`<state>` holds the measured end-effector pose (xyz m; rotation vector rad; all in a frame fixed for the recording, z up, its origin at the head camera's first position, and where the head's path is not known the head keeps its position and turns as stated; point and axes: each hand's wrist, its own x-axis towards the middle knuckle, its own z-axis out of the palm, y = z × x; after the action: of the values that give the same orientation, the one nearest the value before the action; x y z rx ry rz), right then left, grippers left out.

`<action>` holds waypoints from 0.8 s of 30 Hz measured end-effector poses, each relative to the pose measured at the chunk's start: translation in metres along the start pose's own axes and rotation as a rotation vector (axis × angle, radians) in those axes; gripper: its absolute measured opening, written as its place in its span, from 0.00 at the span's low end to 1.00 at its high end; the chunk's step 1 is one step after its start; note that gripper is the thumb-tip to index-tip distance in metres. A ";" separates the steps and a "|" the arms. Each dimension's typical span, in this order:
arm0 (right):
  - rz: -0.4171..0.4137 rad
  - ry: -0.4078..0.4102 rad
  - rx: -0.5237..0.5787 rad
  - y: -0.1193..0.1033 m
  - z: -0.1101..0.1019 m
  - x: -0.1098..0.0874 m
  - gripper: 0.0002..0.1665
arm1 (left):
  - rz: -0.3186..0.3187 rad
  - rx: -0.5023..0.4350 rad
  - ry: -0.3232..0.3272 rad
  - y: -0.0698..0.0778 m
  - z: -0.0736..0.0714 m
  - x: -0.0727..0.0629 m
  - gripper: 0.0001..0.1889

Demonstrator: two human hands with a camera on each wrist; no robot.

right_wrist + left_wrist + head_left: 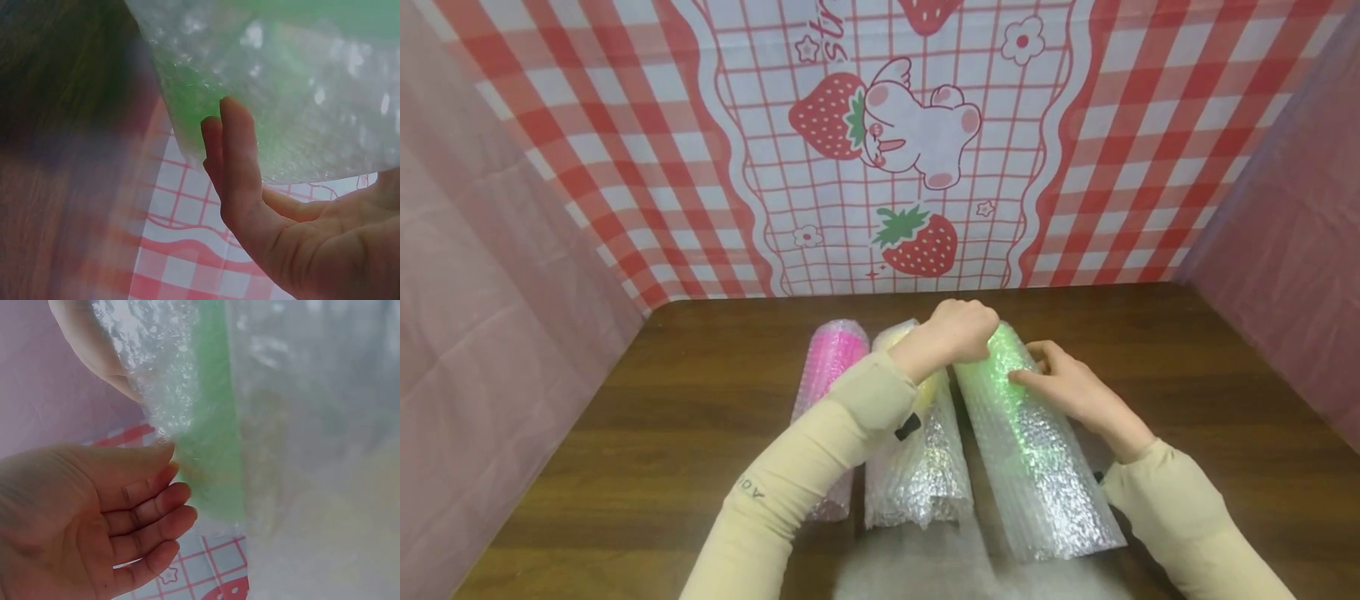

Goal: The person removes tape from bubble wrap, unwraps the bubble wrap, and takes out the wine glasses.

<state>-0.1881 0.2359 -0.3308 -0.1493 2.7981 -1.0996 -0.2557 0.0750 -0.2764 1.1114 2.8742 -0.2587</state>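
Three bubble-wrapped bundles lie side by side on the table, with pink, yellow and green inside. My left hand [958, 327] is at the far end of the green bundle [1037, 450]. In the left wrist view its thumb and index finger pinch the edge of the clear bubble wrap [147, 369], the other fingers bent loosely below. On the bundle's right side rests my right hand [1078, 392], thumb over the wrap. The right wrist view shows its fingers [239, 150] fairly straight against the wrap. The green object's shape is blurred by the wrap.
Left of the green bundle are the yellow bundle [925, 475], partly under my left forearm, and the pink bundle [833, 358]. A pale translucent sheet [910, 562] lies at the table's near edge. Behind the brown table [700, 367] hangs a red-and-white strawberry cloth [820, 192].
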 end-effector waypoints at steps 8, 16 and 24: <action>0.005 -0.017 0.029 -0.001 0.001 0.000 0.42 | 0.020 0.031 -0.040 0.000 0.002 0.003 0.02; 0.036 -0.035 0.038 0.005 0.002 0.003 0.43 | 0.032 0.030 -0.044 -0.005 0.001 0.001 0.04; 0.102 -0.087 0.027 0.012 0.001 0.006 0.48 | -0.001 -0.155 0.021 -0.027 -0.009 -0.020 0.10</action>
<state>-0.1942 0.2431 -0.3396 -0.0501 2.6812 -1.0798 -0.2585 0.0437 -0.2616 1.0919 2.8548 -0.0230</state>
